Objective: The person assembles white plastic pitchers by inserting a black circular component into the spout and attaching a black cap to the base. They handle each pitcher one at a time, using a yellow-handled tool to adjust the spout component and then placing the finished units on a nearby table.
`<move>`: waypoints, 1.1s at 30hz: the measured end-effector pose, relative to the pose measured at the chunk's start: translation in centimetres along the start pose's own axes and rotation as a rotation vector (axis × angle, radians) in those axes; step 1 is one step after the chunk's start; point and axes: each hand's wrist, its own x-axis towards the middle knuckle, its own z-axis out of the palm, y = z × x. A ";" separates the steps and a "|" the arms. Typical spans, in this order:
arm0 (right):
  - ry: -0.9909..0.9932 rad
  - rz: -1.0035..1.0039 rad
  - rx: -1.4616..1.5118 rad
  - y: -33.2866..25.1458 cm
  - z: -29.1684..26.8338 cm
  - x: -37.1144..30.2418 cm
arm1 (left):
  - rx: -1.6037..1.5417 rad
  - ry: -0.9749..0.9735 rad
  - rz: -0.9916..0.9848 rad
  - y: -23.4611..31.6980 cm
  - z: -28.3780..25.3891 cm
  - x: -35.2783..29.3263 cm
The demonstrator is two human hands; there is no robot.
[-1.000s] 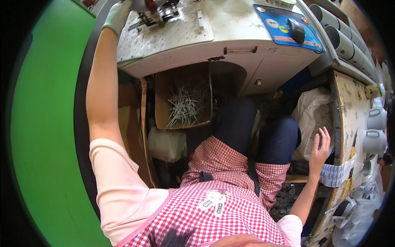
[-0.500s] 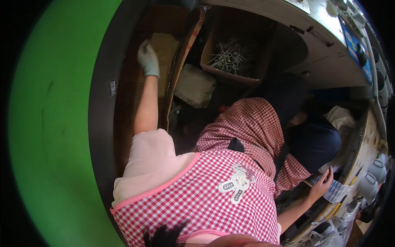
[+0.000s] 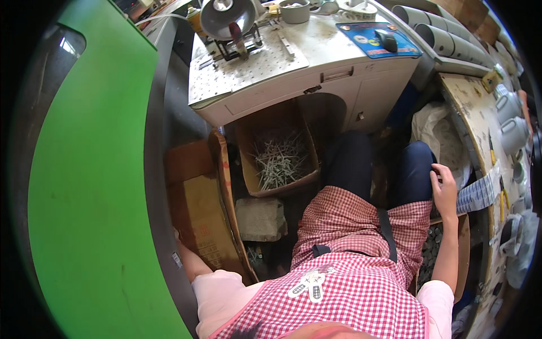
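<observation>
My right hand [image 3: 444, 182] is bare and rests at the side of my right knee [image 3: 415, 166], thumb and fingers apart, with nothing seen in it. Of my left arm only the forearm [image 3: 193, 261] shows, running to the dark edge of the green panel [image 3: 96, 186]; the hand itself is hidden behind that edge. Beside that forearm stands an open cardboard box [image 3: 203, 214] with a bare brown bottom. A red-and-white checked apron [image 3: 361, 282] covers my lap.
A white desk [image 3: 271, 85] ahead carries a grey pan [image 3: 226, 22] on a stand and a computer mouse [image 3: 386, 40]. Beneath it, a carton [image 3: 248, 172] holds thin metal pieces [image 3: 279, 158]. On the right, a wooden bench [image 3: 471, 113] bears grey pots [image 3: 512, 133] and pliers [image 3: 503, 198].
My left hand, gloved and over the cardboard box earlier, has drawn back behind the panel's edge. The view has turned and lifted, showing the desk top. My right hand stays by the knee.
</observation>
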 end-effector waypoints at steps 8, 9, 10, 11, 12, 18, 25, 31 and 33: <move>-0.096 -0.087 -0.001 -0.4 2.8 1.6 | -0.039 0.047 -0.011 -1.6 -3.9 0.8; -0.088 -0.131 0.028 -0.5 3.4 1.9 | -0.050 0.028 -0.015 -1.9 -4.4 -0.1; -0.096 -0.141 0.049 -0.7 3.9 2.2 | -0.063 0.008 -0.020 -2.1 -4.7 -1.6; -0.099 -0.126 0.073 -0.9 4.5 2.2 | -0.082 -0.038 -0.029 -2.4 -5.1 -3.7; -0.113 -0.163 0.091 -1.2 4.9 2.2 | -0.100 -0.105 -0.050 -2.5 -5.4 -6.5; -0.201 -0.019 0.448 -2.9 4.0 1.9 | 0.059 -0.687 -0.063 -3.0 -4.3 -32.9; -0.441 -0.022 1.107 -5.9 3.8 1.4 | 0.358 -1.540 0.827 -0.1 10.1 -54.9; -0.464 -0.061 0.845 -7.2 4.0 -2.4 | 0.247 -1.950 0.974 -3.3 15.8 -62.5; -0.471 0.015 0.826 -6.9 3.8 -2.9 | 0.302 -1.924 0.896 -4.1 15.3 -63.5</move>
